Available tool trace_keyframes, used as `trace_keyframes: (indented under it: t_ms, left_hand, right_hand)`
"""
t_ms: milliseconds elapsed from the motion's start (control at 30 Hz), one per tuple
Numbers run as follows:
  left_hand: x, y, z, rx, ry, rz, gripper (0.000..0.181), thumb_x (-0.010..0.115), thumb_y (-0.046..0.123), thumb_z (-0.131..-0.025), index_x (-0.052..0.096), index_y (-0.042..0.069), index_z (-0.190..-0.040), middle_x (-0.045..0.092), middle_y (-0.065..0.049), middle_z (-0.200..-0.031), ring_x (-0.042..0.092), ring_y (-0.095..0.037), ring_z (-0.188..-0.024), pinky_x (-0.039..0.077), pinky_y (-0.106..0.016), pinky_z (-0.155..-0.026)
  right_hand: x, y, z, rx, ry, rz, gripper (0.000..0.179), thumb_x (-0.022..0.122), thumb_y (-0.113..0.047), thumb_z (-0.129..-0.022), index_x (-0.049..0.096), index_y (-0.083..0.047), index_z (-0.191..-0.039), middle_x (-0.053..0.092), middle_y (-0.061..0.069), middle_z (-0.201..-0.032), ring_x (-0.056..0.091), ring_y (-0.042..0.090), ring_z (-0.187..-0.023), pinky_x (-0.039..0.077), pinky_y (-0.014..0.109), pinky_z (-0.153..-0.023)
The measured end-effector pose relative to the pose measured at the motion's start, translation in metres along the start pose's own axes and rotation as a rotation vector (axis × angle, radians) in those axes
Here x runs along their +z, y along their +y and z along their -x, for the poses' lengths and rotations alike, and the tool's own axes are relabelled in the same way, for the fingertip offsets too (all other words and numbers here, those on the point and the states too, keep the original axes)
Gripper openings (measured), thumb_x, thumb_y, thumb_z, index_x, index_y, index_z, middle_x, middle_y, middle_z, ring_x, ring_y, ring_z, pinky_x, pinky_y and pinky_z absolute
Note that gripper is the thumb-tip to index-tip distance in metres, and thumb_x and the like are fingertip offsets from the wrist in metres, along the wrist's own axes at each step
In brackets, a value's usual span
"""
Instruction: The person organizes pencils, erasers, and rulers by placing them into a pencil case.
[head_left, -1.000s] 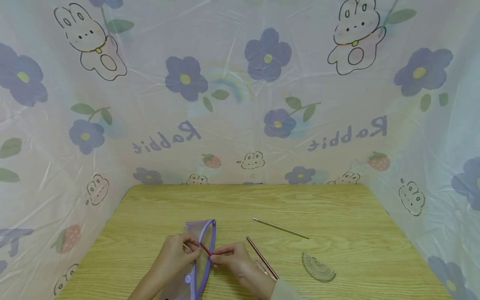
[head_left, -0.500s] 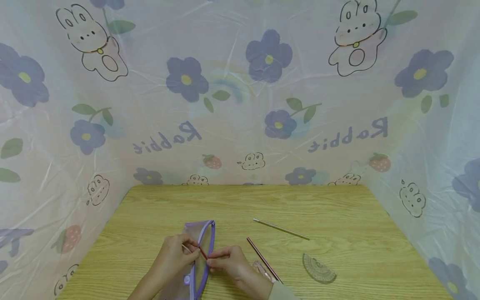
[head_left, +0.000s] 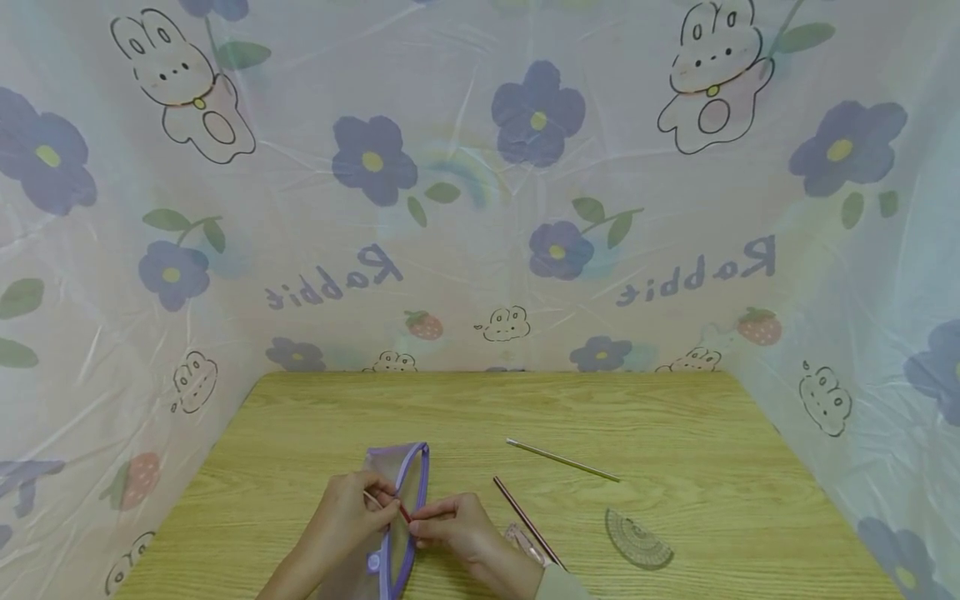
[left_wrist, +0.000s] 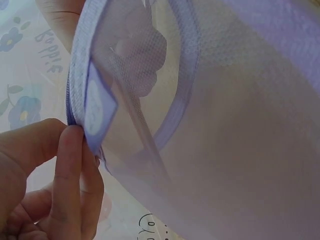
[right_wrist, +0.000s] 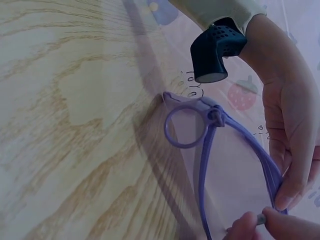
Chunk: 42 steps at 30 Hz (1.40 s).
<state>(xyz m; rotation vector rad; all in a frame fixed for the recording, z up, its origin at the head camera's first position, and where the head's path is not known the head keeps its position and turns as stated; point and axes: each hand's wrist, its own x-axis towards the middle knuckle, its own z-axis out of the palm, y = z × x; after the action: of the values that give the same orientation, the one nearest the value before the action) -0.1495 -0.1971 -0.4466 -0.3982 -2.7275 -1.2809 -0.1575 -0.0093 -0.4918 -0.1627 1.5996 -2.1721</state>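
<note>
A see-through mesh pencil pouch [head_left: 352, 571] with purple zip edging stands at the front left of the table, its mouth gaping. My left hand [head_left: 356, 504] pinches the edge of the mouth; in the left wrist view its fingertips [left_wrist: 72, 132] sit right at the zip. A red pencil [head_left: 406, 513] lies across the opening, pinched between thumb and fingers of my right hand [head_left: 465, 533]. Through the mesh in the left wrist view, the pencil's shaft [left_wrist: 142, 122] slants down inside the pouch. Its grey end [right_wrist: 261, 219] pokes out between the right fingertips in the right wrist view.
Right of the hands lie a dark red pencil [head_left: 527, 521], a yellowish pencil [head_left: 562, 460] and a clear protractor [head_left: 637, 537]. A small clear pinkish item [head_left: 523, 542] is partly behind the right wrist. A patterned curtain [head_left: 480, 208] encloses the table's back and sides.
My right hand has shifted slightly left and down toward the pouch, and less of the red pencil shows between the hands. The left hand keeps its pinch on the edge.
</note>
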Motion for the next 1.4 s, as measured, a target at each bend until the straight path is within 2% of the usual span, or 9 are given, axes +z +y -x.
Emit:
trace_keyframes:
  t_ms: [267,467,633,767,1100,1400]
  left_hand:
    - [-0.001,0.001,-0.001,0.011,-0.009,0.024,0.008,0.074,-0.007,-0.080,0.070,-0.002,-0.085,0.067,0.001,-0.073,0.063,-0.004,-0.060,0.056,-0.018,-0.052]
    - [-0.002,0.003,-0.003,0.008,0.000,-0.002,0.007,0.074,-0.005,-0.079,0.071,-0.001,-0.084,0.067,0.002,-0.072,0.062,-0.003,-0.060,0.055,-0.018,-0.052]
    - [-0.002,0.003,-0.003,0.022,0.009,-0.025,0.007,0.073,-0.004,-0.079,0.071,0.000,-0.084,0.067,0.003,-0.072,0.062,-0.003,-0.061,0.055,-0.018,-0.054]
    - [-0.002,0.003,-0.004,0.019,0.012,-0.024,0.007,0.074,-0.004,-0.079,0.071,0.000,-0.083,0.066,0.003,-0.072,0.062,-0.003,-0.061,0.055,-0.018,-0.054]
    - [-0.004,0.005,-0.001,-0.031,0.014,-0.009,0.009,0.075,-0.005,-0.078,0.070,0.002,-0.083,0.066,0.003,-0.072,0.062,-0.004,-0.060,0.055,-0.017,-0.053]
    - [-0.004,0.001,0.001,-0.025,0.021,-0.018,0.009,0.076,-0.003,-0.079,0.071,0.002,-0.083,0.066,0.004,-0.072,0.061,-0.003,-0.060,0.055,-0.018,-0.053]
  right_hand:
    - [0.001,-0.001,-0.001,0.005,-0.040,-0.015,0.019,0.066,0.016,-0.085,0.063,0.024,-0.102,0.072,0.021,-0.091,0.066,0.012,-0.066,0.060,0.023,-0.066]
    - [0.003,-0.002,-0.001,-0.013,-0.072,-0.028,0.020,0.065,0.015,-0.088,0.062,0.024,-0.105,0.071,0.027,-0.098,0.070,0.016,-0.076,0.061,0.028,-0.075]
    - [0.004,-0.004,0.000,-0.011,-0.111,-0.069,0.021,0.064,0.013,-0.090,0.059,0.025,-0.107,0.071,0.024,-0.099,0.070,0.015,-0.078,0.061,0.028,-0.079]
    - [0.004,-0.006,0.000,-0.009,-0.106,-0.070,0.022,0.064,0.013,-0.090,0.059,0.025,-0.108,0.071,0.020,-0.098,0.069,0.015,-0.079,0.060,0.029,-0.080]
    - [0.002,-0.009,0.000,-0.013,-0.084,-0.038,0.024,0.063,0.015,-0.089,0.058,0.026,-0.110,0.070,0.023,-0.100,0.069,0.016,-0.081,0.060,0.036,-0.086]
    - [0.000,-0.014,0.003,-0.031,-0.107,-0.030,0.028,0.065,0.011,-0.089,0.057,0.026,-0.112,0.071,0.025,-0.097,0.069,0.014,-0.076,0.060,0.028,-0.080]
